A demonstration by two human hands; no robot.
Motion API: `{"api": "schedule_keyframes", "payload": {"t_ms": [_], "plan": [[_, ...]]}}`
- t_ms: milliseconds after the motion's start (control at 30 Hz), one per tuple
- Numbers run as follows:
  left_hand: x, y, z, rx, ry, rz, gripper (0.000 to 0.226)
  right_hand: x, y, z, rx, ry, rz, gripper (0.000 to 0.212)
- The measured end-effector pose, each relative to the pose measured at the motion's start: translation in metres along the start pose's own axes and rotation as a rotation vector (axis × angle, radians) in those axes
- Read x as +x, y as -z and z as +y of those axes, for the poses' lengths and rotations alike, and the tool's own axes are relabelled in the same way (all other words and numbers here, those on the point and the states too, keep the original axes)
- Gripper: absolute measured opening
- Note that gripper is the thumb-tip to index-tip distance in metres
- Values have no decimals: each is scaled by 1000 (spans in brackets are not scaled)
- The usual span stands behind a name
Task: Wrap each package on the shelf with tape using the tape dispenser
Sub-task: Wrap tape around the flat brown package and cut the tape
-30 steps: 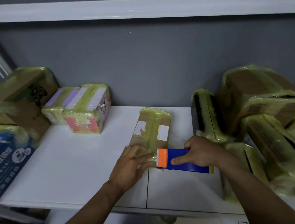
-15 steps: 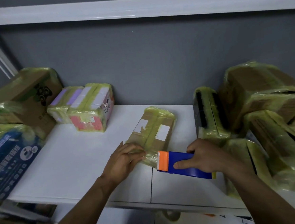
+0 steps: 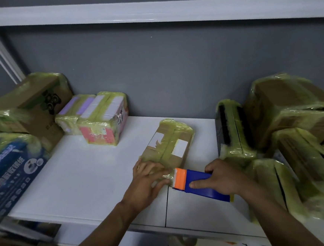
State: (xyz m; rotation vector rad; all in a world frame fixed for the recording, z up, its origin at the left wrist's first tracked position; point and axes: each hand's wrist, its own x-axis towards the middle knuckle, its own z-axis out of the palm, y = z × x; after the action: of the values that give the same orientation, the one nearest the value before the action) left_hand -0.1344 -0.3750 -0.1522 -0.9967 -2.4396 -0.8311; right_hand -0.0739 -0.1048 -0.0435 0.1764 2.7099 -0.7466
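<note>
Shelf (image 3: 96, 186), white, carrying wrapped packages on both sides: a heap (image 3: 292, 116) at right; a brown box (image 3: 33, 105), a blue box (image 3: 12, 173) and a pink bundle (image 3: 98, 135) at left, all banded in yellowish tape (image 3: 102, 116). Most of the work looks done. Package (image 3: 178, 160) in the middle, flat and brown, lies on the shelf with a band along its top. Dispenser (image 3: 199, 184), blue with an orange head, sits at its near end. Right hand (image 3: 225, 178) grips the dispenser body. Left hand (image 3: 148, 180) lies with fingers flat, pressing the tape at that end. Cutting the strip appears to remain.
</note>
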Motion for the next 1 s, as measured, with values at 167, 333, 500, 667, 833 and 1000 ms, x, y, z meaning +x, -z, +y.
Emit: {"api": "schedule_keyframes", "payload": {"t_ms": [167, 333, 500, 667, 833, 1000], "plan": [[0, -3, -14, -49, -8, -5, 17, -6, -6, -2, 54, 27, -17, 49], [19, 18, -34, -127, -69, -76, 18, -12, -12, 1, 86, 49, 5, 52], [20, 28, -41, -152, -9, -77, 18, -20, 1, 9, 60, 34, 4, 44], [14, 21, -34, -219, 75, -87, 18, -19, 0, 12, 72, 20, 8, 44], [25, 27, -46, -219, 10, -110, 18, -21, 6, 14, 81, 37, 30, 46], [22, 25, -41, -241, 72, -136, 19, -14, 5, 19, 19, -5, 46, 50]]}}
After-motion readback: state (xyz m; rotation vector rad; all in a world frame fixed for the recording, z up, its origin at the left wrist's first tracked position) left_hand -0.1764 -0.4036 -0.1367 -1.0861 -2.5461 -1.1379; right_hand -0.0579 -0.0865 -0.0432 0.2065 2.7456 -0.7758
